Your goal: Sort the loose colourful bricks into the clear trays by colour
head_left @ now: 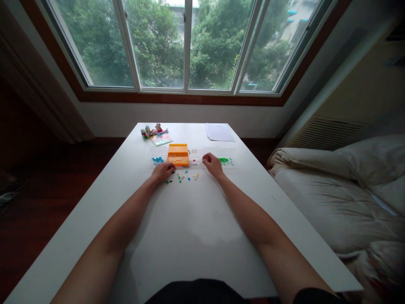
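My left hand [163,171] rests on the table by the front left corner of an orange open box [178,150], its fingers closed together. Small loose bricks [180,177] in green, blue, yellow and white lie just right of its fingertips. Over the near edge of the clear trays is my right hand [213,164], thumb and fingers pinched. Whatever either hand may hold is too small to make out. Green bricks [224,160] sit beside the right hand, and blue bricks [157,160] lie left of the orange box.
Small toy figures [151,131] and a pale card [161,139] lie at the far left of the white table [196,236]. White paper sheets [220,132] are at the far right. A padded sofa [329,185] stands along the right side, with a window [186,46] beyond.
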`<state>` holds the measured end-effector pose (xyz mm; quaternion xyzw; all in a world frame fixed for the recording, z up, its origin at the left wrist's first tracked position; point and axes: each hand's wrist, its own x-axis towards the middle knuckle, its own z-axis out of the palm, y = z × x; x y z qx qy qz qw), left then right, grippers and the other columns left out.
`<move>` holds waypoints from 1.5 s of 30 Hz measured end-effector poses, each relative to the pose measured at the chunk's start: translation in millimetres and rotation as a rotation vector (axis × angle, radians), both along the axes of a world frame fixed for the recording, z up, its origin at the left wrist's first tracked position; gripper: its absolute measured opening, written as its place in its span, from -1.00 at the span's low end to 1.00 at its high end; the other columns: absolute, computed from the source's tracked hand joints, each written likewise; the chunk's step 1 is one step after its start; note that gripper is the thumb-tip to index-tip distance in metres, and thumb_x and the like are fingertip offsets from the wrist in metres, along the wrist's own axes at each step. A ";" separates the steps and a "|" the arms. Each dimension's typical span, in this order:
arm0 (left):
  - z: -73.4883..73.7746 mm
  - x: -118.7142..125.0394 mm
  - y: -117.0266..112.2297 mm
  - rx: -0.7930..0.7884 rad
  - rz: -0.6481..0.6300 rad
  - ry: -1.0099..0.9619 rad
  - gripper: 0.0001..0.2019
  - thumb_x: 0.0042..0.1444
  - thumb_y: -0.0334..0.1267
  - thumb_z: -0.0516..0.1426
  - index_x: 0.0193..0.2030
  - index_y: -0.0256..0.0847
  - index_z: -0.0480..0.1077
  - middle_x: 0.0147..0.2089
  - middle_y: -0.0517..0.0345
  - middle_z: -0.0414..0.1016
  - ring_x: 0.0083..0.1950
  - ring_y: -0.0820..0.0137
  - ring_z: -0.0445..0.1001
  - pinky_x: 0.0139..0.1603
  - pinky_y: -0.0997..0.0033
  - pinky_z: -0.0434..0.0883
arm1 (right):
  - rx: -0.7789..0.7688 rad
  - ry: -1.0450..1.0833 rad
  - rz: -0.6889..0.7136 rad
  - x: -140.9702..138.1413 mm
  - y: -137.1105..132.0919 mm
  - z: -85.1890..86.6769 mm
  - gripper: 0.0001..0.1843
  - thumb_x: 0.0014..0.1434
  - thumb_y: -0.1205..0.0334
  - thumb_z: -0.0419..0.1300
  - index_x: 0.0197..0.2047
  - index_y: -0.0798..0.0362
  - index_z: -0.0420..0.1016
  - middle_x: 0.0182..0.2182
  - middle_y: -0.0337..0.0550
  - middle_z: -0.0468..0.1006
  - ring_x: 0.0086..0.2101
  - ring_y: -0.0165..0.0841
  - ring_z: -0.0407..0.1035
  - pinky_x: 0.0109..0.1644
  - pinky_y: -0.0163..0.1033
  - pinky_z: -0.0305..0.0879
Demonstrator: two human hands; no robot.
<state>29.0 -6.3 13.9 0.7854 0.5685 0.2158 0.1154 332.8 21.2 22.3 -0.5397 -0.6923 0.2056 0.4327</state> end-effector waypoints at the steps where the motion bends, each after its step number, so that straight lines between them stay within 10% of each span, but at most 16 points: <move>1: 0.0 0.0 0.0 0.000 -0.002 -0.001 -0.78 0.23 -0.16 0.11 -0.16 -0.11 0.57 -0.17 0.11 0.61 -0.19 0.32 0.49 -0.19 0.41 0.35 | 0.012 0.041 -0.063 4.2 2.7 -1.7 -0.76 0.12 0.13 0.12 -0.19 0.06 0.47 -0.41 -0.21 0.51 -0.39 -0.37 0.36 -0.26 -0.31 0.24; 17: 25.4 23.3 -14.3 0.062 -0.236 0.105 -0.81 0.17 -0.34 0.12 -0.19 -0.12 0.58 -0.16 0.04 0.58 -0.10 0.25 0.47 0.01 0.30 0.36 | 0.063 -0.064 -0.034 -2.5 -5.5 -16.2 -0.75 0.17 0.18 0.08 -0.16 0.03 0.52 -0.37 -0.19 0.57 -0.37 -0.35 0.39 -0.19 -0.28 0.28; 45: 37.0 44.8 -33.9 0.025 -0.268 0.199 -0.89 0.11 -0.27 0.16 -0.28 -0.14 0.54 -0.21 0.05 0.60 -0.21 0.26 0.50 -0.18 0.35 0.33 | 0.068 -0.165 0.077 -13.3 -18.3 -14.6 -0.79 0.18 0.23 0.09 -0.19 0.03 0.53 -0.42 -0.24 0.51 -0.40 -0.39 0.33 -0.22 -0.33 0.23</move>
